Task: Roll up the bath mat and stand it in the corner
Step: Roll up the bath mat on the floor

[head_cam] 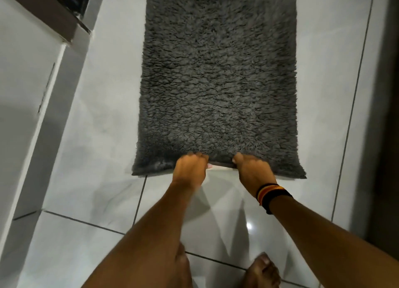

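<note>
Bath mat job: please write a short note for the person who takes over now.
Left hand: shut on the near edge of the bath mat.
Right hand: shut on the same edge, beside the left.
Mat: lies flat on the tiled floor, only the near edge a little lifted.
Done: edge gripped.
Left: roll the mat away from you, then stand it in the corner.

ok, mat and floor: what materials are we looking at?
Mat: dark grey, long shaggy pile, looks like soft textile, maybe microfibre or cotton; its lifted near edge shows a pale underside. Floor: white glossy tile, probably glazed ceramic or porcelain, with dark grout lines and a bright light reflection.
</note>
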`<state>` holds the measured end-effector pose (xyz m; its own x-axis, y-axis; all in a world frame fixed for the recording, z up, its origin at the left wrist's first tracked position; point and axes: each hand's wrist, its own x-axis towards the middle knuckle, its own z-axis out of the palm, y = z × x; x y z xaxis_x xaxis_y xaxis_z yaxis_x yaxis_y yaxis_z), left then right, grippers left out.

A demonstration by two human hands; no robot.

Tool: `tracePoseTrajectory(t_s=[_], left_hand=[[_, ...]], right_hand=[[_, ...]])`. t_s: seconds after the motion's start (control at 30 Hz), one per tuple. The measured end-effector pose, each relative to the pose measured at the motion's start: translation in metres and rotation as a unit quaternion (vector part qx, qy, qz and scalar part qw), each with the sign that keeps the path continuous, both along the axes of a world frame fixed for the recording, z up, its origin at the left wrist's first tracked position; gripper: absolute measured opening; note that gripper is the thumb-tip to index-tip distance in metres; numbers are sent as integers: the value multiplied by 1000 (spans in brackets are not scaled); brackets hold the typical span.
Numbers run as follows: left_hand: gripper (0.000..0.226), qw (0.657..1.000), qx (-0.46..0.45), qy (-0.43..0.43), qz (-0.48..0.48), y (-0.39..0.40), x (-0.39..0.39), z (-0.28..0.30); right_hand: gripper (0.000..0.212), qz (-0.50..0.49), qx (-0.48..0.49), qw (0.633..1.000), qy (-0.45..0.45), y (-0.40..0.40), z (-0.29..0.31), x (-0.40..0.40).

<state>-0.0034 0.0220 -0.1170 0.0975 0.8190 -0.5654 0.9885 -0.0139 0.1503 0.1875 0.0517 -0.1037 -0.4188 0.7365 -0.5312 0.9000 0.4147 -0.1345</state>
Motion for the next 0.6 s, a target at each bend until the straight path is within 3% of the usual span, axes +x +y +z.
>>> tracePoseTrajectory(t_s=[0.07,0.13,0.23,0.3,0.37,0.4,0.47,0.53,0.6], left_hand=[[44,998,-45,-36,40,26,-13,8],[54,991,-102,-53,69,46,-20,17],[56,971,-164,-82,156,64,-28,18],[53,958,-172,-118,198,67,-31,13],[48,979,-100,-96,147,57,-27,8],[45,994,-5,-62,93,47,-25,6],[46,991,133,-17,18,21,-22,11],[54,984,176,-4,0,-6,-26,14],[67,988,154,-3,9,-24,-34,10]], right_hand=[[15,-59,3,996,65,13,8,-1],[21,-37,57,991,111,17,12,-1],[44,79,92,991,56,17,11,-1],[51,103,86,991,28,21,3,-1],[41,113,98,989,9,24,-7,-6],[35,116,107,987,2,26,-9,-10],[31,104,95,990,-15,32,-10,-18],[35,101,76,991,-33,37,-7,-22],[32,103,50,992,-58,38,-5,-22]])
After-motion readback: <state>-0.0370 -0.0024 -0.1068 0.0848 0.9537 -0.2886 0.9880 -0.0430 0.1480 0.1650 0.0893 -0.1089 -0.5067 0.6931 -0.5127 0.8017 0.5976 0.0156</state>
